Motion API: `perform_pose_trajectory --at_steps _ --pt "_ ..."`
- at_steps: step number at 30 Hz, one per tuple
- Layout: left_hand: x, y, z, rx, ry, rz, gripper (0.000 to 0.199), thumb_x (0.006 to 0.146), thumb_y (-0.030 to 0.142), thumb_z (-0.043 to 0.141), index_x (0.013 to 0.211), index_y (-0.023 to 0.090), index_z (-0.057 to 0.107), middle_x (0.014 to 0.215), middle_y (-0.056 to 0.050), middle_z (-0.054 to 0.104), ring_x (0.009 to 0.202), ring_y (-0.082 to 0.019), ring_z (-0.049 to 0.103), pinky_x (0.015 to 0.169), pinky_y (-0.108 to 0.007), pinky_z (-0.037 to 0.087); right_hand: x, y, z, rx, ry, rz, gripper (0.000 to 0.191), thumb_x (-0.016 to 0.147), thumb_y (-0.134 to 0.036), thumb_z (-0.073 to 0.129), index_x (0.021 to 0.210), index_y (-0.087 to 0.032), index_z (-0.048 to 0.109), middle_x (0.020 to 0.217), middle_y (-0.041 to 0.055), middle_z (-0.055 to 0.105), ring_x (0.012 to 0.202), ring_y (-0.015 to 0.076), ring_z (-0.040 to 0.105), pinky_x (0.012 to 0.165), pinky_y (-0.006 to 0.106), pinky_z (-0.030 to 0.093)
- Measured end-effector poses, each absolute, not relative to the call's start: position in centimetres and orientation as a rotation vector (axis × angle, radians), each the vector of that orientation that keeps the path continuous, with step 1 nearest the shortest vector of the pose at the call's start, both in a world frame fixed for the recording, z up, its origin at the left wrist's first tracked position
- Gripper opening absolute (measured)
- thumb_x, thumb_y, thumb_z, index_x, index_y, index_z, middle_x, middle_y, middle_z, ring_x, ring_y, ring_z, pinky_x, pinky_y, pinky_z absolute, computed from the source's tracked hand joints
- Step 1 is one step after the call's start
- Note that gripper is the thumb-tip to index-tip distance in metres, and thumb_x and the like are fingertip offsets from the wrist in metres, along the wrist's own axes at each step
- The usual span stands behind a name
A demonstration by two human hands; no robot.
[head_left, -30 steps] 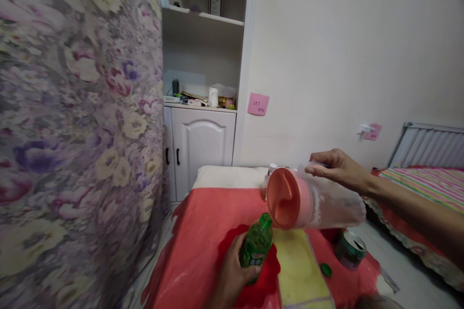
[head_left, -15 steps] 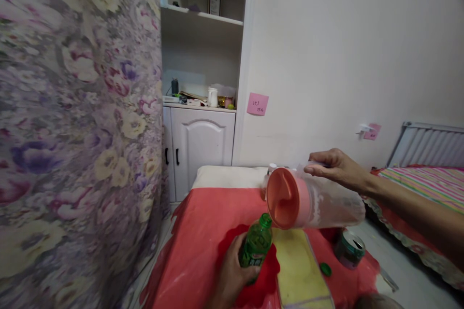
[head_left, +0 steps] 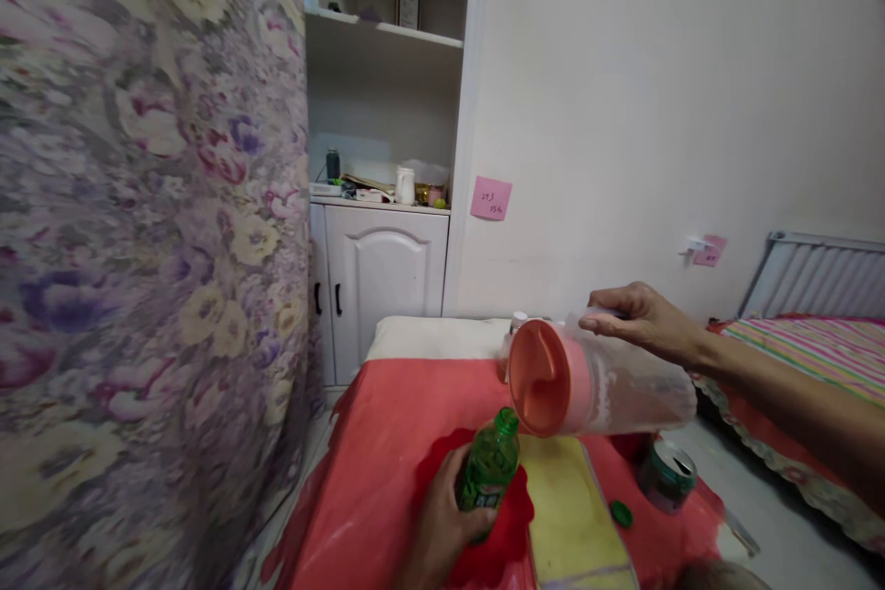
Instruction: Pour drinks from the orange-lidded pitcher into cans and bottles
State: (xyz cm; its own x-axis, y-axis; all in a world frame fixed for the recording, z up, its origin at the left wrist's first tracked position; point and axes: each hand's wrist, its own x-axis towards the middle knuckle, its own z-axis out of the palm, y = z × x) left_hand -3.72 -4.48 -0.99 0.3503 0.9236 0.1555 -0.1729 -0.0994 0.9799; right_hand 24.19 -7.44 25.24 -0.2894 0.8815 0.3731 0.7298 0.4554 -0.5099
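Note:
My left hand (head_left: 449,512) is wrapped around a green plastic bottle (head_left: 492,466) with no cap on its mouth, tilted slightly to the right over a red scalloped mat (head_left: 508,539). In my right hand (head_left: 632,318) is the handle of a clear plastic pitcher (head_left: 640,392) with an orange-pink lid (head_left: 543,378). The pitcher lies nearly on its side in the air, its lid end just above and right of the bottle's mouth. I cannot make out any stream between them. A green cap (head_left: 620,513) rests on the table.
An opened can (head_left: 667,477) stands right of a yellow cloth (head_left: 577,516) on the red-covered table (head_left: 373,442). Behind the pitcher, a white-capped jar (head_left: 515,327) is partly hidden. A floral curtain (head_left: 159,249) hangs at left; a bed (head_left: 822,341) is at right.

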Motion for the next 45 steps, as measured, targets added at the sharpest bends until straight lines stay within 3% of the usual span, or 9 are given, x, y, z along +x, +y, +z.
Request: perform_pose_trajectory --at_steps 45 --pt "-3.7 -4.41 -1.24 1.359 0.781 1.083 0.071 0.048 0.011 0.071 0.118 0.017 0.064 0.113 -0.01 0.075 0.107 -0.033 0.067 0.092 -0.038 0.051 24.03 -7.35 25.39 -1.347 -2.118 0.271 0.047 0.091 -0.056 0.061 0.062 -0.02 0.05 0.06 -0.0064 0.034 0.055 0.0101 0.033 0.051 0.026 0.024"
